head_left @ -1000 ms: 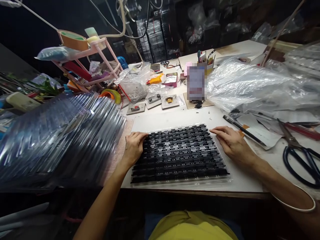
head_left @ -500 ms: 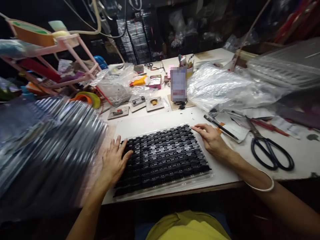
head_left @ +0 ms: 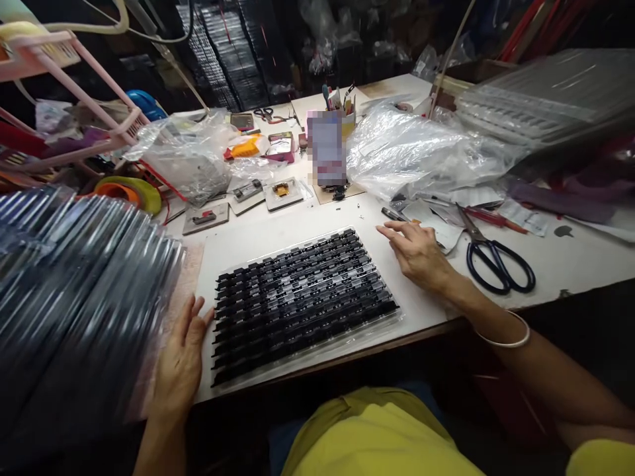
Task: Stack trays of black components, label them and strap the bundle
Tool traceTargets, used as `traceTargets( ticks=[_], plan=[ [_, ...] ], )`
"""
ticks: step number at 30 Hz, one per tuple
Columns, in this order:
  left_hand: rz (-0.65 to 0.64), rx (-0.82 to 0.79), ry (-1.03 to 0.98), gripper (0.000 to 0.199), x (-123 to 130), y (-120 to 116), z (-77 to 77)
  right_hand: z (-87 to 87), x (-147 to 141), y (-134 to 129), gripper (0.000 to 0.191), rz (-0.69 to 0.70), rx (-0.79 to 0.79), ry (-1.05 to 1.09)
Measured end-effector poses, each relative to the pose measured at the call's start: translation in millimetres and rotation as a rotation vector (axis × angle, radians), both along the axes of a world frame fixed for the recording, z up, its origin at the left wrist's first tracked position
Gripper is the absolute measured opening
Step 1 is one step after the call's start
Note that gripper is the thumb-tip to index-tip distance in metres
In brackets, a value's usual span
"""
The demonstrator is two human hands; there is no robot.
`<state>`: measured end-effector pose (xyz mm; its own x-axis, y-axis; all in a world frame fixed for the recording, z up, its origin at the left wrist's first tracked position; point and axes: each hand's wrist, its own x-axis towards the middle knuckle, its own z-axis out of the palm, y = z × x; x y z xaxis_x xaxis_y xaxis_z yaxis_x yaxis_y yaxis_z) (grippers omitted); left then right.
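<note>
A clear plastic tray (head_left: 391,322) lies flat before me on the white worktable. Rows of black plastic parts (head_left: 297,301) fill it. My left hand (head_left: 179,363) rests by the tray's left edge, fingers loosely apart and holding nothing; whether a fingertip touches the edge I cannot tell. To the right of the tray, my right hand (head_left: 415,256) hovers low over the table with its fingers stretched out and nothing in them. A black pen (head_left: 393,214) lies just beyond those fingertips, partly hidden by the hand.
A tall stack of filled trays (head_left: 94,291) stands close on the left. Large scissors (head_left: 499,261) lie at the right. Behind are a phone (head_left: 327,149), crumpled clear plastic (head_left: 421,149), small square blocks (head_left: 284,194) and a pink rack (head_left: 84,82).
My left hand has come off the tray's upper left corner and moved down to its left side. My right hand has drawn away from the tray's right corner. The view has shifted.
</note>
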<state>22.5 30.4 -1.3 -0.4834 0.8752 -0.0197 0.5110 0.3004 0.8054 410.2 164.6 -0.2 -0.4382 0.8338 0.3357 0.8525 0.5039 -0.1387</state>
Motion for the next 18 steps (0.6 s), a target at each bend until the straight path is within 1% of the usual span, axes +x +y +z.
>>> traceTargets(
  ticks=[2, 3, 6, 8, 10, 11, 13, 15, 16, 18],
  plan=[
    [0.067, -0.026, -0.171, 0.056, 5.1, -19.1, 2.4, -5.4, 17.5, -1.6, 0.032, -0.013, 0.001, -0.050],
    [0.090, -0.039, -0.213, 0.054, 8.2, -27.6, 3.4, -8.6, 26.6, -1.5, 0.030, -0.024, 0.007, -0.077],
    [0.108, -0.033, -0.142, 0.052, 17.5, -46.5, 5.9, -15.2, 48.5, -1.4, 0.028, -0.122, 0.051, -0.116],
    [0.111, -0.026, -0.070, 0.053, 22.2, -53.4, 7.1, -14.7, 53.9, -8.0, 0.029, -0.220, 0.081, -0.094],
    [0.091, -0.013, -0.028, 0.053, 24.6, -56.8, 6.8, -10.8, 49.0, -23.7, 0.030, -0.265, 0.082, -0.013],
    [0.074, -0.005, -0.011, 0.053, 25.0, -57.6, 5.8, -8.4, 42.9, -34.7, 0.030, -0.251, 0.063, 0.051],
    [0.051, 0.012, 0.014, 0.052, 24.9, -57.6, 2.1, -4.1, 25.5, -59.1, 0.030, -0.166, -0.018, 0.191],
    [0.057, 0.023, 0.014, 0.051, 24.6, -56.2, -3.3, -1.9, 6.2, -80.8, 0.029, -0.093, -0.096, 0.285],
    [0.068, 0.026, 0.002, 0.051, 24.8, -55.3, -6.0, -1.8, -2.4, -89.0, 0.028, -0.083, -0.116, 0.311],
    [0.095, 0.030, -0.030, 0.052, 26.2, -54.0, -9.9, -2.8, -15.4, -99.8, 0.029, -0.110, -0.127, 0.358]
  ],
)
